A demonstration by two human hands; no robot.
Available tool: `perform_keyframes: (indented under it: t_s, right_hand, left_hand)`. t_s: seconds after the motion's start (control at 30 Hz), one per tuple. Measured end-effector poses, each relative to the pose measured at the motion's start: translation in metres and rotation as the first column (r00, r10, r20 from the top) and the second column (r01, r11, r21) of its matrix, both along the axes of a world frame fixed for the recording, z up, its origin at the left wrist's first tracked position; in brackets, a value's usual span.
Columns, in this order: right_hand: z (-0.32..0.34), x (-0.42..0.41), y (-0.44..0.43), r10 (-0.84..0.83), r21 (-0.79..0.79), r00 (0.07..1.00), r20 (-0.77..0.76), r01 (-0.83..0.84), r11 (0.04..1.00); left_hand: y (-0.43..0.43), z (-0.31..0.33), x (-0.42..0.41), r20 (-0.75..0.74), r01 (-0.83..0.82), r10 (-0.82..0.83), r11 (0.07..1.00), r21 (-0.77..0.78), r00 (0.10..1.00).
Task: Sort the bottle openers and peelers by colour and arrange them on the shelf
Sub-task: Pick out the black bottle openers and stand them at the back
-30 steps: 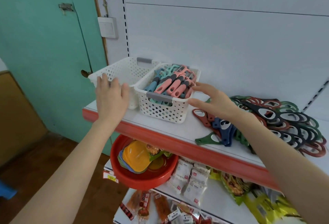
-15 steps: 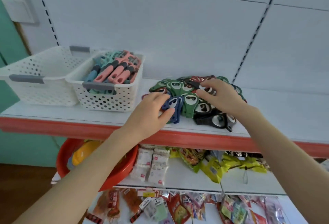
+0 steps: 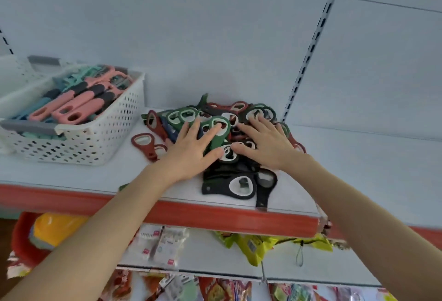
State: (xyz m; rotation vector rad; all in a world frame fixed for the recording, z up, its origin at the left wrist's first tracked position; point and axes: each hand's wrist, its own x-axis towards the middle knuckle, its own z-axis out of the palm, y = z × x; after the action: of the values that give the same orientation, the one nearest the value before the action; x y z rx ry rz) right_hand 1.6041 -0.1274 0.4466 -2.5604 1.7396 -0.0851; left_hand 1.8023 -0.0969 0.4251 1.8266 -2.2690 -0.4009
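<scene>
Nearest, below the forearms, a lower shelf holds white packets [image 3: 162, 245] and yellow-green bags [image 3: 258, 245], with a red basin [image 3: 19, 236] at the far left. Above them runs the red front strip [image 3: 215, 214] of the white shelf [image 3: 71, 174].

Just behind that strip lie two black bottle openers [image 3: 239, 184], at the front of the mixed heap of bottle openers [image 3: 189, 115], which sits in the middle of the shelf in green, dark red, black and blue. Both hands lie flat on the heap, side by side, and neither has hold of anything. The left hand [image 3: 189, 152] has its fingers straight and spread, the fingertips resting on a green opener [image 3: 218, 131]. The right hand [image 3: 265, 145] is spread the same way over the right half of the heap. Half a second ago the left hand was curled at the heap's left edge and the right hand reached over its far side; a second ago both were at the baskets.

A dark red opener [image 3: 143, 143] lies apart, between the heap and the white basket [image 3: 95, 143]. The basket is full of pink and blue-green peelers [image 3: 79, 104]. A second white basket [image 3: 14, 71] behind it is now mostly cut off at the left edge, as the view has swung right and closer. Farthest is the pale back panel [image 3: 215, 37] with a slotted upright [image 3: 311, 44].
</scene>
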Motion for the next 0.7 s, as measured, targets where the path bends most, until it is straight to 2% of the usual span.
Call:
perform_keyframes:
  t_s: [0.23,0.4,0.5,0.63,0.7]
  right_hand:
    - [0.007,-0.007,-0.035,0.089,0.021,0.996,0.012,-0.089,0.996]
    - [0.005,-0.014,-0.029,0.135,0.014,0.991,-0.012,-0.135,0.991]
    - [0.001,-0.019,-0.017,0.135,0.004,0.991,-0.002,-0.135,0.991]
    - [-0.007,-0.029,-0.002,0.106,-0.008,0.994,0.026,-0.106,0.994]
    - [-0.009,-0.038,0.001,0.09,-0.01,0.995,0.042,-0.089,0.996]
  left_hand:
    - [-0.017,0.003,-0.011,-0.031,-0.149,0.149,0.989,-0.011,0.988]
    - [0.0,0.001,-0.005,-0.028,-0.172,0.171,0.981,-0.092,0.985]
    - [0.016,-0.002,-0.001,0.019,-0.181,0.183,0.98,-0.088,0.983]
    - [0.029,0.002,-0.004,-0.003,-0.198,0.198,0.98,-0.03,0.98]
    - [0.034,0.005,-0.011,0.042,-0.163,0.165,0.986,-0.033,0.985]
